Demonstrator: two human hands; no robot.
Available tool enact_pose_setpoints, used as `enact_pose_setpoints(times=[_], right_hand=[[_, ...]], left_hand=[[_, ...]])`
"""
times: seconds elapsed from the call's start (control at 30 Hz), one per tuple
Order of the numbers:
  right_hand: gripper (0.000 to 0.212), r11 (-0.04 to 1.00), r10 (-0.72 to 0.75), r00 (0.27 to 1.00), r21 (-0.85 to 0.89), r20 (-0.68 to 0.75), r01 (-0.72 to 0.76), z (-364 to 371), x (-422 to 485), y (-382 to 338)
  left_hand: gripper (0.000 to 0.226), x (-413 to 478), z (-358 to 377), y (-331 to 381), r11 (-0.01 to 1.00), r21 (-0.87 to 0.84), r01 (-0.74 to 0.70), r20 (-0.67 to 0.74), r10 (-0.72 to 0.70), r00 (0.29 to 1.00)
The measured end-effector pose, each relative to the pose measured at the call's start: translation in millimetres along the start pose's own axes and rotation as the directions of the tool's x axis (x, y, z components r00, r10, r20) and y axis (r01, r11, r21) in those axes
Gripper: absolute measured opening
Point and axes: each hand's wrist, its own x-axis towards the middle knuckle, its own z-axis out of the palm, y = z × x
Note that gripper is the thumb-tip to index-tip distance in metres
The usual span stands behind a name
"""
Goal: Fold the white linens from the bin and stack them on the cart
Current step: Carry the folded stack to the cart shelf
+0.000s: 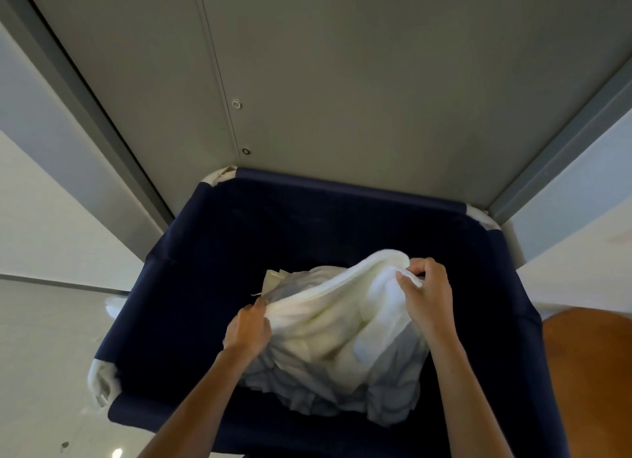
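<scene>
A navy bin (178, 286) fills the lower middle of the frame. Inside it, the left hand (249, 331) curls its fingers into the left edge of the heaped white linens (338, 341). Further right, the right hand (429, 295) pinches a thick fold at the heap's upper right, fingers closed on the cloth.

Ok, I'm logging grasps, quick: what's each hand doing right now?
Left hand: grips the white towel at its left end.
Right hand: pinches the same towel's upper edge.
</scene>
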Motion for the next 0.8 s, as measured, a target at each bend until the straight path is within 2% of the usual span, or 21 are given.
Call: enact_pose_setpoints(times=[0.1, 0.2, 0.43, 0.5, 0.63, 0.8], right_hand=[[0.01, 0.994, 0.075, 0.997, -0.075, 0.003, -0.075, 6.3, 0.3, 8.7], [0.01, 0.983, 0.139, 0.988, -0.127, 0.06, -0.131, 12.8, -5.8, 16.5], [0.017, 0.963, 0.213, 0.951, -0.212, 0.226, -0.165, 34.2, -19.9, 20.4], [0.013, 0.961, 0.221, 0.931, -0.226, 0.29, -0.158, 43.2, -24.2, 19.7], [0.007, 0.972, 0.204, 0.88, -0.196, 0.429, -0.13, 59.9, -36.1, 13.2], [0.007, 0.976, 0.192, 0.859, -0.182, 0.475, -0.118, 61.6, -39.6, 10.2]], left_hand=[[0.034, 5.5, 7.0, 3.1, 0.995, -0.094, 0.043, 0.092, -0.034, 0.995], [0.036, 1.1, 5.5, 21.3, 0.985, -0.169, 0.033, 0.171, -0.004, 0.985], [0.043, -2.8, 9.2, 56.1, 0.958, -0.282, 0.056, 0.3, 0.032, 0.953], [0.038, -6.0, 8.2, 65.0, 0.942, -0.334, 0.04, 0.316, 0.072, 0.946], [0.013, -14.2, 8.5, 84.9, 0.873, -0.487, 0.022, 0.328, 0.16, 0.931], [0.012, -19.0, 1.6, 96.5, 0.8, -0.593, 0.09, 0.366, 0.168, 0.915]])
